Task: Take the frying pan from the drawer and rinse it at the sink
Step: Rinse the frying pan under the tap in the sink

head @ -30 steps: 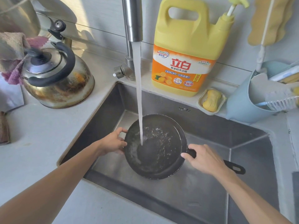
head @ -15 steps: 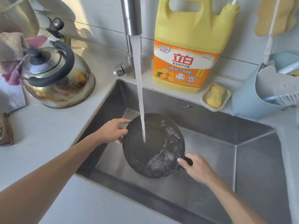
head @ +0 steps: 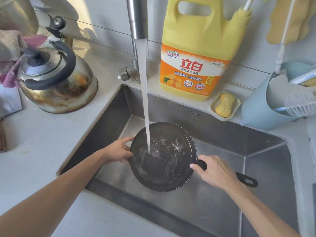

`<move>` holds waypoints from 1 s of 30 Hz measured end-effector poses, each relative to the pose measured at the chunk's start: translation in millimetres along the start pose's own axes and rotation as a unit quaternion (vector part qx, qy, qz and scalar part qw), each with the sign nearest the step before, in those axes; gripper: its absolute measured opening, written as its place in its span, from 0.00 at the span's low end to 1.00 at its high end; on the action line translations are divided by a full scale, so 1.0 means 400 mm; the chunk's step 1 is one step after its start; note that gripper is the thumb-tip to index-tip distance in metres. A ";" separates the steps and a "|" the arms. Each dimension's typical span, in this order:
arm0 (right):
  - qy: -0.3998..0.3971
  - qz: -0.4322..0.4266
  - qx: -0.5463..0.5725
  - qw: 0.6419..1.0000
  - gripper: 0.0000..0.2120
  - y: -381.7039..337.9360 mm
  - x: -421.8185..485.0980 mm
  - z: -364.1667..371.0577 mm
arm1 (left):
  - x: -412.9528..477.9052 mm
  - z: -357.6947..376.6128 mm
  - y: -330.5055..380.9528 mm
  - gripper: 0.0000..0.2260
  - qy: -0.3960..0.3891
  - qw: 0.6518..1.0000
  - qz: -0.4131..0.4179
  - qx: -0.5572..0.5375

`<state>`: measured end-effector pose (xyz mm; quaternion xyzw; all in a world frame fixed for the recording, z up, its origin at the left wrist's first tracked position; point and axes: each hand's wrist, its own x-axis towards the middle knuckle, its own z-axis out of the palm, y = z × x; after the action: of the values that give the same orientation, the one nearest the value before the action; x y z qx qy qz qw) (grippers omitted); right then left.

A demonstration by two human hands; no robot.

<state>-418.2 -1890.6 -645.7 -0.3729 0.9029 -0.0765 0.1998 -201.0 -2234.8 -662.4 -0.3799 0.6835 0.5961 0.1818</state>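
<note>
Frying pan [head: 164,161] under running water in sink [head: 256,147], left hand [head: 118,151] gripping rim, right hand [head: 217,171] clasping handle.

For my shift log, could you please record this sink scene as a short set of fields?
pan: round black frying pan, held inside the steel sink
water: running from the steel tap, landing in the pan
left hand: left hand gripping the pan's left rim
right hand: right hand wrapped around the black handle by the pan's rim
counter left: tarnished steel kettle
sink ledge: yellow detergent jug, yellow soap bar in a dish
</note>
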 end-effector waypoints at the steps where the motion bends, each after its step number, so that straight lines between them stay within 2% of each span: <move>1: 0.011 -0.004 -0.001 1.000 0.22 -0.003 -0.002 -0.002 | -0.004 0.000 -0.002 0.32 0.004 1.000 0.003 0.000; 5: 0.055 -0.022 0.034 0.998 0.17 -0.018 -0.016 0.002 | -0.028 -0.013 -0.009 0.28 0.013 0.999 0.022 -0.042; 9: 0.052 -0.022 0.110 0.992 0.11 -0.027 -0.021 0.007 | -0.045 -0.033 0.000 0.24 0.024 0.997 0.053 -0.047; 16: -0.067 0.002 0.186 0.980 0.11 0.000 -0.007 -0.021 | -0.063 -0.046 0.011 0.22 0.026 0.993 0.105 -0.056; 19: -0.083 -0.006 0.213 0.973 0.14 0.010 -0.010 -0.039 | -0.069 -0.037 0.023 0.19 0.017 0.990 0.119 -0.080; 25: -0.036 -0.011 0.222 0.974 0.23 0.014 -0.045 -0.054 | -0.085 -0.060 0.073 0.13 -0.076 0.959 0.065 -0.266; 26: -0.020 -0.012 0.213 0.977 0.23 0.011 -0.055 -0.055 | -0.093 -0.063 0.091 0.11 -0.077 0.960 0.056 -0.264; 29: 0.031 -0.030 0.192 0.980 0.21 0.010 -0.076 -0.044 | -0.100 -0.071 0.118 0.15 -0.066 0.983 0.020 -0.172; 30: 0.039 -0.032 0.186 0.981 0.21 0.010 -0.080 -0.042 | -0.098 -0.073 0.117 0.19 -0.077 0.983 0.009 -0.164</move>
<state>-407.3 -1865.4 -622.1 -0.3549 0.8674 -0.2638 0.2281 -204.2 -2250.8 -596.9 -0.3514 0.5639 0.7291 0.1641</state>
